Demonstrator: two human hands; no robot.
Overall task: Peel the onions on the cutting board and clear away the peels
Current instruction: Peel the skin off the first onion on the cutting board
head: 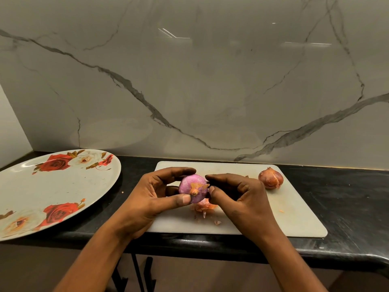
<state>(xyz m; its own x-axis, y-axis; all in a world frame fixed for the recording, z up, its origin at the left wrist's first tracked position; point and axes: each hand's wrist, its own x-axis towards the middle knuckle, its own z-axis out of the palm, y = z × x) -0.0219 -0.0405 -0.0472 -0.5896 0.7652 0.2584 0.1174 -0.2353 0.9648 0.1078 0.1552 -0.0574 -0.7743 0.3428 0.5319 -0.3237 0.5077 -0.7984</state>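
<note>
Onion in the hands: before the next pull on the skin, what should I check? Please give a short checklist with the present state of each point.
1. Grip of the left hand on the held onion: ok, thumb and fingers curl round it.
2. The right hand at the remaining skin: ok, thumb and forefinger pinch at its edge.
3. Peeling finished: not ok, a brown skin patch remains near the root.
4. Work is above the cutting board: ok.
5. Clearing of the loose peels: not ok, they lie on the board.
6. The second onion peeled: not ok, brown skin on.
</note>
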